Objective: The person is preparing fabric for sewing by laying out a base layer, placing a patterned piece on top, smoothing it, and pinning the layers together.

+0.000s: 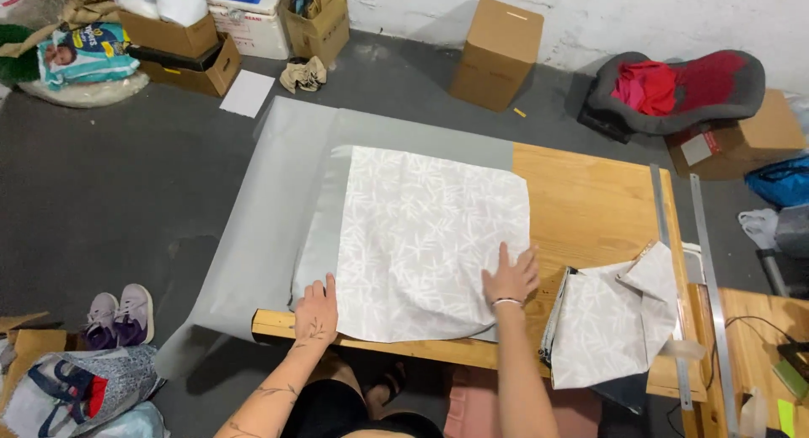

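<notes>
Grey floor (109, 177) fills the view from 9 to 12 o'clock. Wooden table (590, 202) runs from centre toward 3 o'clock, its near edge facing you. A wide plain grey sheet (270, 202) drapes off the table's left end toward 8 o'clock and onto the floor. On top of it, at centre, lies the patterned pale fabric (430, 236), spread flat, white leaf print on light grey, its near edge close to the table edge.

Your left hand (316, 307) sits at 7 o'clock of that fabric, palm down, fingers together and flat, pressing at the fabric's lower left corner where it meets the grey sheet. Your right hand (510, 278) rests at 4 o'clock of the fabric, on its right edge, fingers spread wide and flat, gripping nothing.

At 4 o'clock of the table, a folded piece of the same print (607, 320) lies just beside your right hand, apart from it. Two long metal rulers (704, 261) lie along the table's right end. Cardboard box (497, 50) stands at 12 o'clock; purple shoes (122, 316) at 8 o'clock
</notes>
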